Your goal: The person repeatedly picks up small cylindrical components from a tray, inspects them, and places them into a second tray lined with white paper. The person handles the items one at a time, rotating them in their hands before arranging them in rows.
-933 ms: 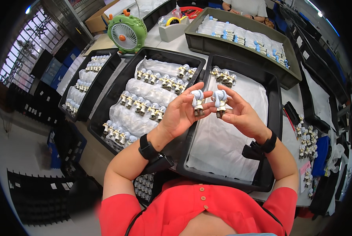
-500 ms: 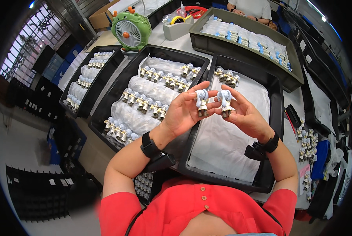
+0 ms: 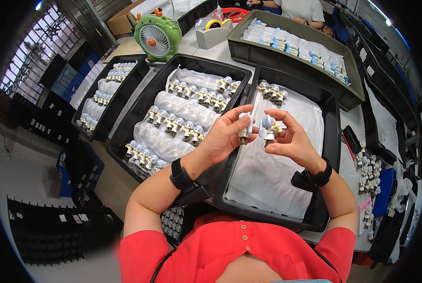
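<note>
Above the right-hand black tray (image 3: 332,141) I hold up two small figurines with pale blue hair, white clothes and dark feet. My left hand (image 3: 225,134) pinches one figurine (image 3: 244,128), turned so its side shows. Between thumb and fingers of my right hand (image 3: 292,139) is the other figurine (image 3: 269,129), upright, with yellow detail on its front. The two stand close together but apart. Below them, the tray is lined with thin white sheeting (image 3: 272,179), and a small group of figurines (image 3: 273,92) stands at its far left corner.
To the left, a black tray (image 3: 121,113) holds rows of figurines on white sheeting, with a narrower tray (image 3: 90,134) beyond it. A large olive bin (image 3: 295,57) of figurines is at the back, near a co-worker (image 3: 303,10). A green fan (image 3: 157,37) stands far left; loose figurines (image 3: 368,172) lie right.
Both figurines have been turned in my fingers, and the gap between them has widened slightly. My hands have come down a little. At the back, the co-worker's hand has moved out leftward.
</note>
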Demonstrator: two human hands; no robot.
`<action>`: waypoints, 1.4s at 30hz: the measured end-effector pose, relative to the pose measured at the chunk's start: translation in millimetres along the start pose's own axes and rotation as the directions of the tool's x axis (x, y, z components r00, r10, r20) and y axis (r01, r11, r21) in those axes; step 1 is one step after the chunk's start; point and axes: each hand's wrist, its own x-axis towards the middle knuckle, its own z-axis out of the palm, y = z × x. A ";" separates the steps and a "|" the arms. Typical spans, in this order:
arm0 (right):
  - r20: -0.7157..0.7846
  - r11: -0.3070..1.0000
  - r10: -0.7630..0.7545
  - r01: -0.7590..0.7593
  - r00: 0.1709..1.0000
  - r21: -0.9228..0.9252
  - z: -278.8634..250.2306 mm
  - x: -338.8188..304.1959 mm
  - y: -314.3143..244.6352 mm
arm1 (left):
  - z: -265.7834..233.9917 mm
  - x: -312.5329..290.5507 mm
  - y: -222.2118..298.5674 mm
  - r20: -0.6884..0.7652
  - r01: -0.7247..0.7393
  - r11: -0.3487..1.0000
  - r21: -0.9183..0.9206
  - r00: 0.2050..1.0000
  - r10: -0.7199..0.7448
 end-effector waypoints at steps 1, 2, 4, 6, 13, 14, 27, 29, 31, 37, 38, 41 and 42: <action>-0.015 0.985 -0.072 0.068 0.997 -0.158 0.1 0.5 2.7 | -0.2 0.0 -0.9 -0.014 0.012 1.000 0.020 1.000 -0.011; -0.019 0.940 -0.144 0.131 0.989 -0.313 0.3 1.7 7.3 | -0.6 -0.1 -1.9 -0.028 0.024 0.999 0.040 0.999 -0.023; -0.028 0.831 -0.259 0.208 0.966 -0.517 5.1 2.9 9.3 | -2.8 0.7 -6.8 -0.082 0.007 0.987 0.160 0.997 0.007; -0.020 0.775 -0.288 0.221 0.957 -0.592 10.4 2.7 10.8 | -2.2 0.7 -11.2 -0.106 -0.006 0.971 0.240 0.994 0.032; 0.020 0.623 -0.331 0.235 0.943 -0.746 18.3 -1.8 14.7 | 1.2 0.6 -15.5 -0.017 -0.059 0.906 0.418 0.997 0.073; 0.025 0.594 -0.327 0.226 0.945 -0.772 19.3 -3.7 13.8 | 2.4 0.4 -15.5 -0.010 -0.060 0.899 0.433 0.997 0.071; 0.107 0.625 -0.318 0.293 0.942 -0.723 22.2 -9.4 6.0 | 4.9 -1.2 -3.9 -0.119 0.170 0.960 0.225 0.982 -0.146; 0.106 0.689 -0.286 0.281 0.952 -0.668 20.4 -9.9 -3.0 | -1.8 0.8 13.9 -0.113 0.145 0.967 0.208 0.986 -0.123; 0.074 0.680 -0.341 0.300 0.937 -0.669 14.2 -10.9 -2.1 | -8.3 16.0 45.0 -0.162 0.126 0.925 0.358 0.984 -0.071; 0.055 0.681 -0.399 0.336 0.915 -0.650 6.8 -8.4 -4.5 | -104.2 90.9 119.9 -0.294 0.113 0.715 0.690 0.947 0.133; 0.062 0.682 -0.393 0.336 0.918 -0.650 6.4 -6.2 -3.3 | -122.9 99.8 123.7 -0.327 0.137 0.714 0.686 0.935 0.134; 0.065 0.686 -0.363 0.313 0.930 -0.657 3.5 -3.4 0.5 | -162.3 127.8 121.0 -0.375 0.228 0.668 0.708 0.923 0.082; 0.060 0.689 -0.353 0.303 0.934 -0.658 2.3 -3.6 0.7 | -167.5 135.7 118.6 -0.352 0.242 0.677 0.695 0.936 0.027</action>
